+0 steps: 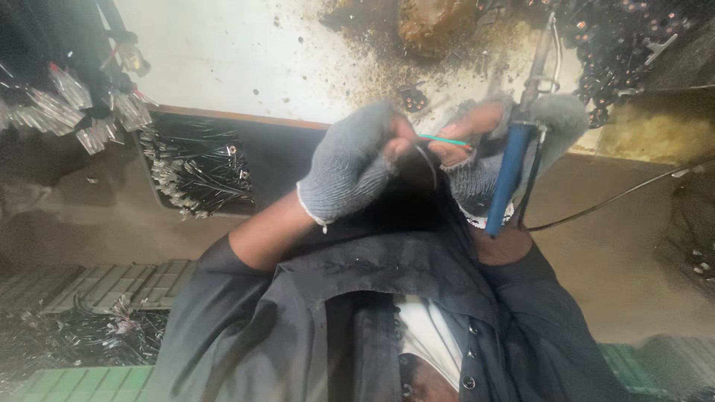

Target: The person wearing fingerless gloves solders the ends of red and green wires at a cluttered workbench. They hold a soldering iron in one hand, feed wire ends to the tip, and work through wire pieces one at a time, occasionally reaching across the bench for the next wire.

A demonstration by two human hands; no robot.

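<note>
head view, left grip (350, 167) and right grip (488, 149) pinching thin green wire (445, 140), blue soldering iron (514, 160)

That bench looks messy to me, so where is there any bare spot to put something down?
The pale bench top is bare between the bagged parts at the left and the brown scorched patch. It is crowded around the gloved hands: the left hand and right hand pinch a green wire beside the blue soldering iron.
</note>
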